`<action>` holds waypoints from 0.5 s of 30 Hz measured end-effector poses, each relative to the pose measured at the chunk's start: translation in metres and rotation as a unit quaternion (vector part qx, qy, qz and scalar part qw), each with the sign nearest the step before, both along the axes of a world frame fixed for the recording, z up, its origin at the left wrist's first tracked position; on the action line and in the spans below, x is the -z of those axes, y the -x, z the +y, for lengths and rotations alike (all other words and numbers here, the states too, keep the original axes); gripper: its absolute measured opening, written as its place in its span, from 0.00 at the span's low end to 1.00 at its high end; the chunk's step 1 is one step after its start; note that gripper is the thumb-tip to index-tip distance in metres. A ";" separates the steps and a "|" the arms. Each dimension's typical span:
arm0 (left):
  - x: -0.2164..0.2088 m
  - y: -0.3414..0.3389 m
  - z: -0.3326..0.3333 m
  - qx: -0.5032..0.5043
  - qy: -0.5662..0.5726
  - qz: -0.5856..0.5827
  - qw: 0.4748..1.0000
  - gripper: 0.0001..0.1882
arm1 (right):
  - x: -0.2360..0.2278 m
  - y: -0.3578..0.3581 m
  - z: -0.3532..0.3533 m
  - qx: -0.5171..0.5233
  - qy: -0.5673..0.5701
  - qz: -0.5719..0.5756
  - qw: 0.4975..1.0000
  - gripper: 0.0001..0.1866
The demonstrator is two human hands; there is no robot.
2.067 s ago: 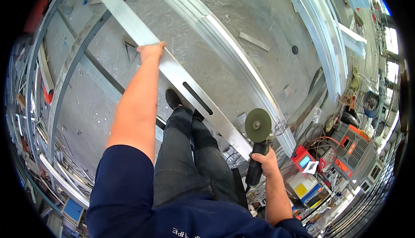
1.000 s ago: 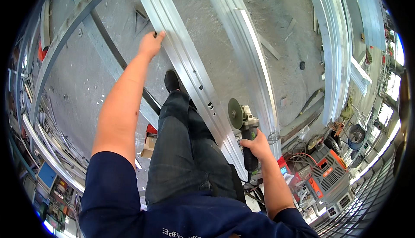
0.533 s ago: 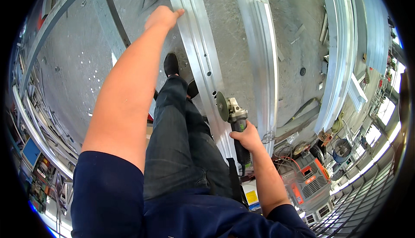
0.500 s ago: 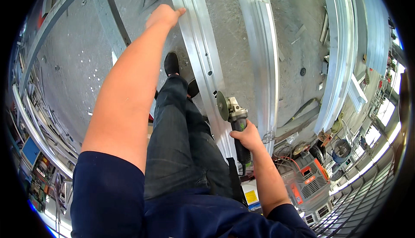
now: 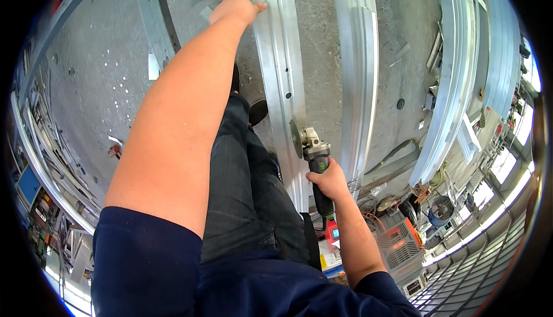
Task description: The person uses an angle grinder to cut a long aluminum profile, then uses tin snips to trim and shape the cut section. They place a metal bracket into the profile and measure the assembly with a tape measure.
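My right hand (image 5: 328, 180) is wrapped round the dark body of an angle grinder (image 5: 317, 158), held upright in the view with its metal head away from me. Its thin round disc (image 5: 296, 138) stands edge-on over the long silvery metal channel (image 5: 278, 46), close to some dark holes; whether it touches the metal I cannot tell. Far up the same channel, my left hand (image 5: 236, 9) grips its left edge, thumb on top and the other fingers mostly hidden. My left forearm crosses above my legs.
A second long metal profile (image 5: 356, 57) runs parallel on the right, with more stacked profiles (image 5: 455, 80) farther right. A grey and orange machine (image 5: 397, 245) and cables lie near my right elbow. Left, a steel frame bar (image 5: 154, 14) stands near scraps on the concrete floor.
The channel, floor and my left hand have shifted rightward in the view. The grinder keeps nearly the same spot in the picture, so the holes now appear farther from its disc.
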State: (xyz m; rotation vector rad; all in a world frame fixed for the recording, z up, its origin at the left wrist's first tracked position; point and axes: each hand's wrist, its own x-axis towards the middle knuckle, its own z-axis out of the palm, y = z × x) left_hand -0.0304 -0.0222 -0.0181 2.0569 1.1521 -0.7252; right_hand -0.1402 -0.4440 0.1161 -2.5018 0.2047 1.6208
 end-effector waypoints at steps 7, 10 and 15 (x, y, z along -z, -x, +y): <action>-0.004 -0.001 0.002 -0.002 0.012 0.003 1.000 0.31 | -0.003 -0.002 0.003 0.003 0.000 -0.002 1.000 0.39; -0.005 -0.001 0.003 -0.005 0.020 0.004 1.000 0.31 | -0.003 -0.002 0.004 0.002 0.004 0.001 1.000 0.39; -0.012 -0.001 0.002 -0.008 0.025 0.009 1.000 0.31 | -0.001 -0.002 0.003 0.000 0.002 -0.003 1.000 0.39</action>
